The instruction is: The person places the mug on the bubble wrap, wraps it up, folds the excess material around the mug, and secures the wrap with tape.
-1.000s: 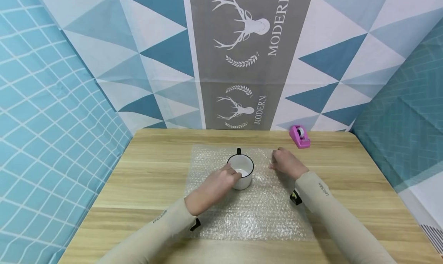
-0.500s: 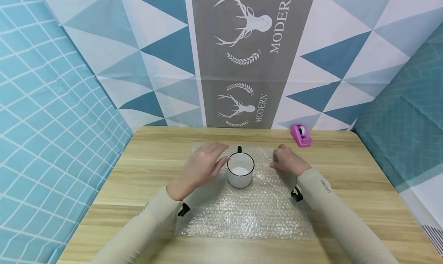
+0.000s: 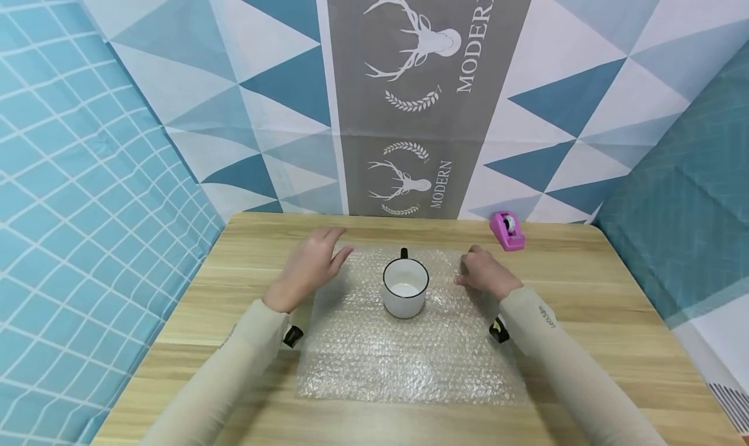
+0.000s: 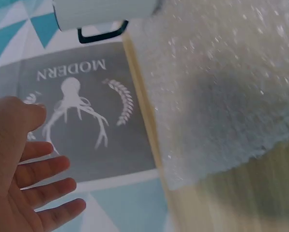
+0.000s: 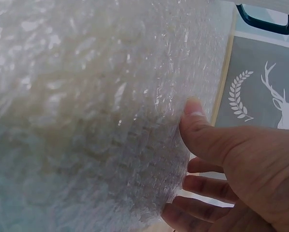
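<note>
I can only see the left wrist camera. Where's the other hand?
Observer: In the head view, the right hand is at the far right corner of the bubble wrap.
Child: Okay! Is there anything in the mug? I just see its side.
Observer: Nothing that I can see. The head view looks down into it, and the inside is plain white.
</note>
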The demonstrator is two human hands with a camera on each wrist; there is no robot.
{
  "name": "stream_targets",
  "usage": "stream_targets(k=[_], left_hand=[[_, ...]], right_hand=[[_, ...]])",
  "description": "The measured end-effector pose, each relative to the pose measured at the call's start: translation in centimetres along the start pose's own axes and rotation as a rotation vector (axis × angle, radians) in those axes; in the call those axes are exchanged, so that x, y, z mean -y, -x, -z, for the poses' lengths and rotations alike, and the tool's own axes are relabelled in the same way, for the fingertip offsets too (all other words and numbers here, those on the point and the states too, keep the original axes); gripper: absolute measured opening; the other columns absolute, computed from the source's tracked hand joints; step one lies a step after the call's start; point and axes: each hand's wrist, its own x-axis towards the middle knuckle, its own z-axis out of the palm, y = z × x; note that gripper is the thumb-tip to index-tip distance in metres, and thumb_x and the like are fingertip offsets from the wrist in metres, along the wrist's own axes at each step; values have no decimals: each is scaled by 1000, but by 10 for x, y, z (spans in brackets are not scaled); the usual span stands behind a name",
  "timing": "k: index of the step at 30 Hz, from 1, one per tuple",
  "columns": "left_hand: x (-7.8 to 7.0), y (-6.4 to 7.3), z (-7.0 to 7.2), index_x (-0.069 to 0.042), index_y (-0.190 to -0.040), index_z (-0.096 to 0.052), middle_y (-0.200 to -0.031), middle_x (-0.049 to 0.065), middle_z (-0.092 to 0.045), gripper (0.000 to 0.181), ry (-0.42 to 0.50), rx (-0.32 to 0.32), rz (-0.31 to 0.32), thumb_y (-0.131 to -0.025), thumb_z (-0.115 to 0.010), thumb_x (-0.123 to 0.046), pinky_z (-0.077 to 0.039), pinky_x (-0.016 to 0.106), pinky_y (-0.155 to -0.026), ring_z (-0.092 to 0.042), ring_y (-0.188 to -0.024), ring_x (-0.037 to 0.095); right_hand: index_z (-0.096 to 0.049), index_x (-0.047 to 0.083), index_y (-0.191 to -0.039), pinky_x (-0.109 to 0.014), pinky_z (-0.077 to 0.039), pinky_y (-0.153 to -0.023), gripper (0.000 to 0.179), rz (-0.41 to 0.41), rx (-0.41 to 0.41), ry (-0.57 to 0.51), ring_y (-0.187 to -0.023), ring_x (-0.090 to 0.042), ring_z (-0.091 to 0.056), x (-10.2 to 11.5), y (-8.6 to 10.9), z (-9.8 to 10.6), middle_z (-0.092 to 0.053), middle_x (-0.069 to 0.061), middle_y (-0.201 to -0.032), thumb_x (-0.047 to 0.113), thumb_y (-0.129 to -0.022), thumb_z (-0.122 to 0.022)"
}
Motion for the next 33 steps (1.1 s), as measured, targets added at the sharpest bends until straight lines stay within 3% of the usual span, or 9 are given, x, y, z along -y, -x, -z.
stream_targets(k=[13,20,33], left_hand=[[30,7,-24,7,-129,-63,-126,28,-67,46,48,147,212,-102,-64,-30,-58,55,-91,-67,-112,43],[40,10,-32,11,-130,-62,-130,31,-65,49,72,232,312,-103,-62,-30,-54,57,-101,-64,-119,46],[52,19,-48,12,-116,-68,-117,35,-66,44,1,257,347,-104,-60,-30,-52,61,-97,-62,-112,51]], right_hand=[[-72,1,-94,-47,-58,-86,27,17,-31,2,-90,-30,-62,-1,2,-3,-60,-20,-106,25,-88,-82],[-72,0,-95,-48,-57,-87,27,26,-49,11,-91,-31,-63,-2,2,-3,-61,-21,-106,24,-87,-82],[-70,0,-94,-50,-57,-88,29,28,-50,22,-89,-31,-63,-3,1,-3,-60,-21,-105,26,-88,-82]])
